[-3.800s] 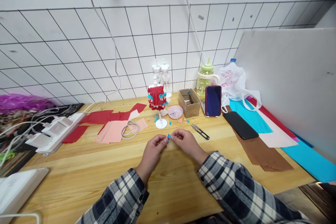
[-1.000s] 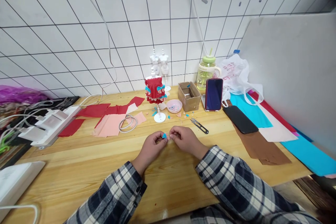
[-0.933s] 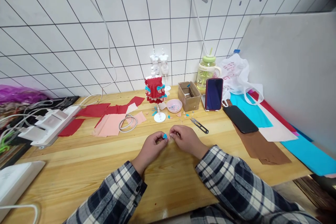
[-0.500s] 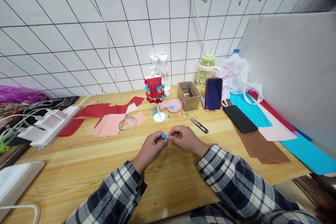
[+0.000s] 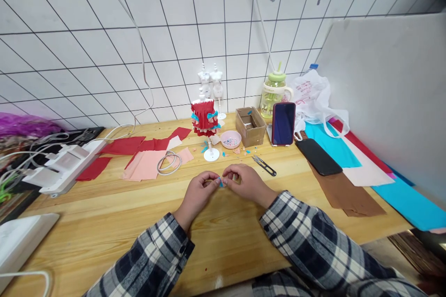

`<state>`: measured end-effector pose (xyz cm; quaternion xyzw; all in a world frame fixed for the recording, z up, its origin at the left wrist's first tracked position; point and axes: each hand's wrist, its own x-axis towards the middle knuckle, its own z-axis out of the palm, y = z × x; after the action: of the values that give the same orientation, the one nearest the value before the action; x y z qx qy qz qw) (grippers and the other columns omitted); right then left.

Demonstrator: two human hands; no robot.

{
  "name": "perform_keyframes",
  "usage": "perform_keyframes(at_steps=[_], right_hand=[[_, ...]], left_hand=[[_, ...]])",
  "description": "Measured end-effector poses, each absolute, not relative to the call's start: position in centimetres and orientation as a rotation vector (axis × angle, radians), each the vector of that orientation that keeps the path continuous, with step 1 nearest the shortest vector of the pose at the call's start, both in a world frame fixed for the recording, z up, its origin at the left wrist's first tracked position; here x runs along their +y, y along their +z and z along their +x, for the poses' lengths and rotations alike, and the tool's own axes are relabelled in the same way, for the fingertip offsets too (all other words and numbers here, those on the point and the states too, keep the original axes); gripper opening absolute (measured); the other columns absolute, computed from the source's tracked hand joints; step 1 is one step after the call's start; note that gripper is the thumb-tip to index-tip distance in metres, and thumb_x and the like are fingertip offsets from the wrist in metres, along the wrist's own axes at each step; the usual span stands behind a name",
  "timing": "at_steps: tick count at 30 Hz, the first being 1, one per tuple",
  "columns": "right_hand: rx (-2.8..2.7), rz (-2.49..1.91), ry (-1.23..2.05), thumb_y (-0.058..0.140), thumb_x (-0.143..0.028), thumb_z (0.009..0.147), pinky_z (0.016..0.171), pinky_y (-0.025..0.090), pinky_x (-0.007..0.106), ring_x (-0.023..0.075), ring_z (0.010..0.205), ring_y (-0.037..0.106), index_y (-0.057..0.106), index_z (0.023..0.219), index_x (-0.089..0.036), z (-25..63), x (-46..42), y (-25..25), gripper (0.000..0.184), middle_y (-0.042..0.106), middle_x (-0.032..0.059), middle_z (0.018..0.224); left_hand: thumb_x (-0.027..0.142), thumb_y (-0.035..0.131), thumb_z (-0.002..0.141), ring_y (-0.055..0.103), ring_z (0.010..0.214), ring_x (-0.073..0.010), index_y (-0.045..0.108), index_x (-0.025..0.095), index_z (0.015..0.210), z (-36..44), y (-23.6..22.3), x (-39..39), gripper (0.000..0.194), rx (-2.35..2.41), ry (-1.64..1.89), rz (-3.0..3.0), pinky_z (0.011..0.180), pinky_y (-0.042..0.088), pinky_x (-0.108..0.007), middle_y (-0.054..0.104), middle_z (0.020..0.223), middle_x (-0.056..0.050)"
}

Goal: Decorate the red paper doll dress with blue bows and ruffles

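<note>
Two plaid sleeves (image 5: 153,246) reach in from the near edge of a wooden table (image 5: 237,241). The left hand (image 5: 198,190) pinches a small blue piece (image 5: 221,184) between thumb and forefinger; the right hand (image 5: 245,184) pinches the same piece from the opposite side, its remaining fingers curled. The piece is located between the two sets of fingertips, at about the middle of the table; its exact form is largely masked by them. Beyond the right hand, black thread snips (image 5: 265,166) lie flat, apart from it. To the right, a black phone (image 5: 318,157) rests partly on brown fabric (image 5: 344,195). To the left, a coiled cable (image 5: 159,167) lies on pink fabric (image 5: 139,167). Farther back, a dress form (image 5: 204,118) stands upright, wearing a red ruffled garment with blue bows; just beside it sit a pink bowl (image 5: 231,147) of small beads and an open cardboard box (image 5: 256,138). A second phone (image 5: 283,124) is propped upright to the box's right. Two white dress forms (image 5: 217,84) stand behind, near the tiled wall (image 5: 240,41).
</note>
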<state>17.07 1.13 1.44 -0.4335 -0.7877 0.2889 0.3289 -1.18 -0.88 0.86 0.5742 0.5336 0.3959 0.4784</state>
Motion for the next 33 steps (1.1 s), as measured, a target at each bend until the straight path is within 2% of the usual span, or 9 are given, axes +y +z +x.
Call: perform_keyframes(at_steps=[2, 5, 7, 13, 18, 26, 29, 31, 33], right_hand=[[-1.997, -1.148, 0.817, 0.065, -0.029, 0.079, 0.067, 0.039, 0.026, 0.0138, 0.070, 0.055, 0.067, 0.090, -0.020, 16.90, 1.18, 1.27, 0.014, 0.068, -0.0003, 0.076], [-1.951, -1.182, 0.908, 0.064, -0.026, 0.077, 0.062, 0.039, 0.024, 0.0124, 0.066, 0.053, 0.067, 0.078, -0.019, 16.66, 1.36, 0.89, 0.008, 0.067, -0.0006, 0.071], [-1.910, -1.227, 0.979, 0.063, -0.027, 0.078, 0.058, 0.037, 0.023, 0.0112, 0.062, 0.051, 0.067, 0.074, -0.018, 16.56, 1.46, 0.68, 0.011, 0.065, -0.0007, 0.068], [-1.829, -1.255, 1.092, 0.062, -0.032, 0.078, 0.053, 0.034, 0.022, 0.0095, 0.057, 0.045, 0.066, 0.075, -0.016, 16.61, 1.52, 0.60, 0.017, 0.059, -0.0020, 0.063], [-1.757, -1.188, 1.083, 0.060, -0.029, 0.079, 0.057, 0.038, 0.022, 0.0101, 0.060, 0.049, 0.065, 0.076, -0.017, 16.64, 1.62, 0.66, 0.014, 0.062, -0.0010, 0.069], [-1.783, -1.211, 1.075, 0.060, -0.029, 0.079, 0.056, 0.038, 0.022, 0.0099, 0.059, 0.047, 0.064, 0.076, -0.017, 16.47, 1.51, 0.54, 0.013, 0.060, -0.0016, 0.066], [-1.788, -1.206, 1.102, 0.061, -0.029, 0.078, 0.056, 0.038, 0.022, 0.0094, 0.058, 0.047, 0.064, 0.086, -0.017, 16.50, 1.44, 0.47, 0.015, 0.061, -0.0020, 0.071], [-1.783, -1.172, 1.083, 0.064, -0.028, 0.077, 0.059, 0.041, 0.022, 0.0096, 0.062, 0.050, 0.062, 0.100, -0.019, 16.55, 1.44, 0.47, 0.025, 0.063, -0.0013, 0.079], [-1.802, -1.134, 1.020, 0.065, -0.026, 0.076, 0.064, 0.043, 0.023, 0.0105, 0.067, 0.052, 0.063, 0.101, -0.019, 16.61, 1.45, 0.51, 0.027, 0.065, 0.0000, 0.085]], left_hand=[[0.037, 0.067, 0.074, 0.060, 0.072, -0.0165, 0.065, 0.016, 0.080, -1.13, 0.90, -0.94, 0.023, 1.293, 0.958, 1.401, 0.070, 0.045, -0.027, 0.068, 0.078, -0.004], [0.037, 0.067, 0.073, 0.060, 0.071, -0.0163, 0.066, 0.015, 0.079, -1.12, 0.90, -0.99, 0.022, 1.302, 0.941, 1.403, 0.068, 0.045, -0.026, 0.068, 0.076, -0.003], [0.037, 0.068, 0.073, 0.060, 0.071, -0.0159, 0.066, 0.015, 0.079, -1.16, 0.90, -0.96, 0.023, 1.317, 0.947, 1.388, 0.068, 0.045, -0.026, 0.068, 0.076, -0.003], [0.040, 0.068, 0.073, 0.060, 0.073, -0.0162, 0.066, 0.015, 0.079, -1.22, 1.19, -0.80, 0.025, 1.337, 0.984, 1.347, 0.072, 0.045, -0.026, 0.068, 0.077, -0.002], [0.042, 0.068, 0.074, 0.062, 0.089, -0.0201, 0.067, 0.015, 0.093, -1.12, 1.27, -0.81, 0.033, 1.237, 0.992, 1.336, 0.082, 0.046, -0.030, 0.070, 0.095, -0.008], [0.041, 0.071, 0.070, 0.061, 0.072, -0.0165, 0.065, 0.015, 0.084, -1.13, 0.89, -0.90, 0.030, 1.332, 0.972, 1.324, 0.068, 0.046, -0.027, 0.069, 0.082, -0.005], [0.040, 0.070, 0.071, 0.060, 0.072, -0.0163, 0.066, 0.015, 0.084, -1.15, 0.89, -0.87, 0.028, 1.334, 0.980, 1.349, 0.068, 0.046, -0.027, 0.069, 0.082, -0.005], [0.039, 0.069, 0.072, 0.060, 0.071, -0.0159, 0.066, 0.015, 0.084, -1.11, 0.95, -0.88, 0.027, 1.333, 0.972, 1.381, 0.068, 0.045, -0.026, 0.069, 0.081, -0.004], [0.038, 0.069, 0.073, 0.060, 0.071, -0.0158, 0.067, 0.015, 0.083, -1.05, 1.06, -0.93, 0.025, 1.333, 0.962, 1.413, 0.069, 0.045, -0.026, 0.069, 0.080, -0.004]])
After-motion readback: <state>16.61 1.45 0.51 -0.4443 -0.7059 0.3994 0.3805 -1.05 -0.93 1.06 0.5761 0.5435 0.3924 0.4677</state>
